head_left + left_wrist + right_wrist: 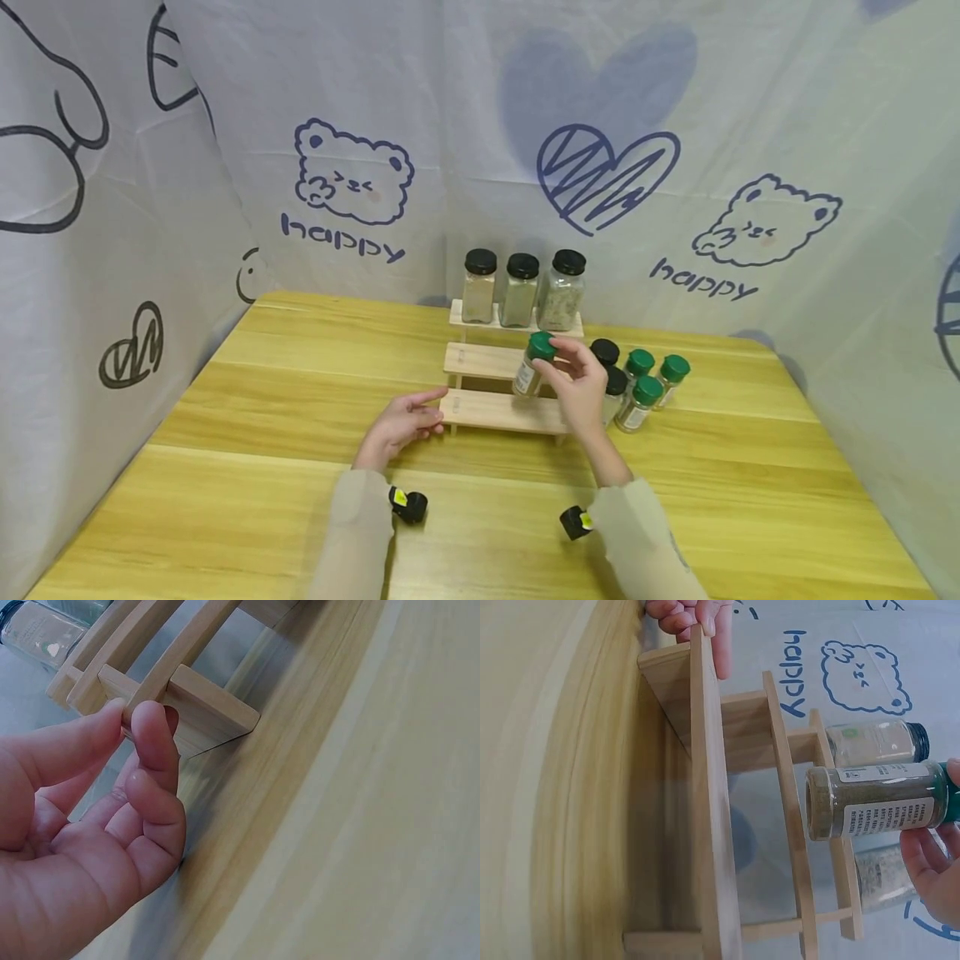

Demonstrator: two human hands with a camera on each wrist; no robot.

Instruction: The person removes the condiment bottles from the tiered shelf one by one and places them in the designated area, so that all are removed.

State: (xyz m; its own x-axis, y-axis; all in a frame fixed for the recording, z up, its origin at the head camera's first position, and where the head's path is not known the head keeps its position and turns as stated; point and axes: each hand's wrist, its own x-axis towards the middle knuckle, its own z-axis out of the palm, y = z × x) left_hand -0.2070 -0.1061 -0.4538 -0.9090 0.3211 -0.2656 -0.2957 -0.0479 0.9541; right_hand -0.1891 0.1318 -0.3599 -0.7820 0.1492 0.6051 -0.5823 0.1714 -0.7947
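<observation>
My right hand (581, 387) pinches a green-capped spice jar (527, 375) by its lid. In the right wrist view this labelled jar (877, 801) is filled with a brownish powder and hangs in front of the upper steps. A three-step wooden spice rack (502, 411) stands below it. At the rack's left end, my left hand (401, 425) grips the lowest step; the left wrist view has thumb and index finger at the tip of the board (161, 675), other fingers curled. Three black-capped jars (519, 292) stand upright on the top step.
Right of the rack, several more jars stand on the wooden table (247, 500), some with green caps (648, 390), others with black caps (604, 352), partly behind my right hand. A printed white curtain (465, 125) hangs close behind the table and along its sides.
</observation>
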